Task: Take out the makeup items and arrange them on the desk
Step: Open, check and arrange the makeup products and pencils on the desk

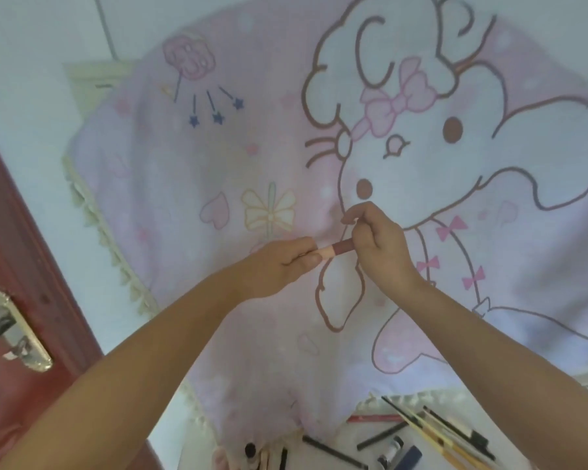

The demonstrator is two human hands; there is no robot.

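Head view: both hands raised over pink cartoon-print cloth point(218, 157), meeting near centre. Left hand point(279, 266) pinches pale pink end of lipstick tube point(336, 249) between curled fingers; right hand point(381, 245) grips tube's dark reddish end, fingers curled round it. Tube held level between hands, above cloth. At lower edge: black pencils point(333, 452), yellow-handled brushes point(431, 435), small bottle point(391, 451) lying on white surface point(510, 435). Red door point(14, 259) at left.
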